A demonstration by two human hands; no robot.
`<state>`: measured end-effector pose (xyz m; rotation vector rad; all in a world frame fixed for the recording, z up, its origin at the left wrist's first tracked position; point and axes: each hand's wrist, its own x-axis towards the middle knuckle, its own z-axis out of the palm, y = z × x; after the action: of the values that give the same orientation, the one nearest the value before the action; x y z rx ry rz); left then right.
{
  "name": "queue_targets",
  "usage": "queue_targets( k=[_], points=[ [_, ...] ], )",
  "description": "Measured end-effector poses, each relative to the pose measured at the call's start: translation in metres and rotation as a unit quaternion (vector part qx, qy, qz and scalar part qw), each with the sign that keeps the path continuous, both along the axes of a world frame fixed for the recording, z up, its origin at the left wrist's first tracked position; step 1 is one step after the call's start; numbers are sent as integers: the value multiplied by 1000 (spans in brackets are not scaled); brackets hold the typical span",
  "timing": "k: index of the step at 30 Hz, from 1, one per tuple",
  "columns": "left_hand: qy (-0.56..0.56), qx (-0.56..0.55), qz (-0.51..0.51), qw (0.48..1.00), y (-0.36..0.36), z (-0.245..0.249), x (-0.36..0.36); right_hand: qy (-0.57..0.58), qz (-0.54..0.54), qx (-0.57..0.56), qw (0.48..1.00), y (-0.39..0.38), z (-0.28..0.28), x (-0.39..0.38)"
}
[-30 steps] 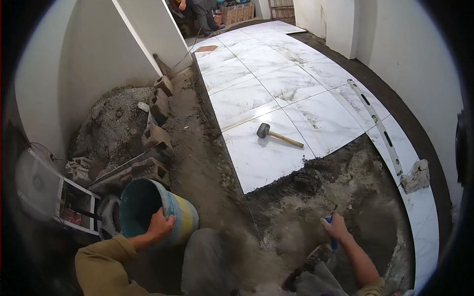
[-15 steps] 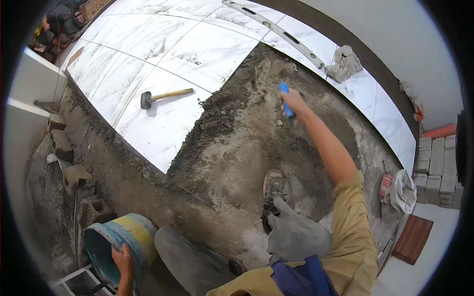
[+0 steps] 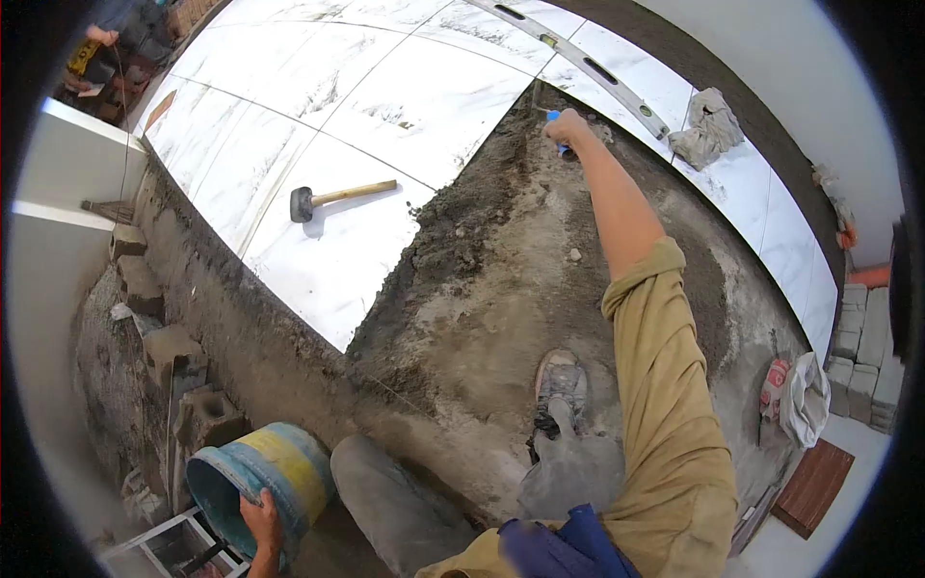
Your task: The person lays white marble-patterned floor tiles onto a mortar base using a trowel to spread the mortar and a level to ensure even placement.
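Note:
My right hand point(image 3: 571, 129) is stretched far forward, closed around the blue handle of a trowel point(image 3: 554, 118). Its blade is hard to make out near the inner corner of the white tiles point(image 3: 424, 94), above rough grey mortar point(image 3: 453, 226). My left hand point(image 3: 262, 520) grips the rim of a tilted blue bucket with a yellow band point(image 3: 279, 464), at lower left. On the nearest tile lies a rubber mallet point(image 3: 303, 204) with a wooden handle.
A spirit level point(image 3: 597, 69) and a crumpled cloth point(image 3: 708, 129) rest on the far tiles. Concrete blocks point(image 3: 173, 352) line the left side. A white sack point(image 3: 806, 400) and brown board point(image 3: 814, 486) are at right. Another person point(image 3: 145, 34) is at upper left.
My right hand has moved forward with the trowel, toward the tile corner. My left hand still holds the bucket. The whole view has shifted slightly.

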<state>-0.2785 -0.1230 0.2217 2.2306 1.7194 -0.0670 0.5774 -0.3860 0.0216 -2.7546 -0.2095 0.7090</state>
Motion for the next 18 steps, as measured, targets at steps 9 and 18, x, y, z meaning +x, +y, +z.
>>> queue_targets(
  k=[9, 18],
  points=[
    [39, 78, -24, 996, 9, -25, -33, -121, 84, -58, 987, -6, 28, -54],
    [4, -33, -4, 999, 0, 1, -1, 117, -112, 221, 962, -13, 53, -88]
  ],
)
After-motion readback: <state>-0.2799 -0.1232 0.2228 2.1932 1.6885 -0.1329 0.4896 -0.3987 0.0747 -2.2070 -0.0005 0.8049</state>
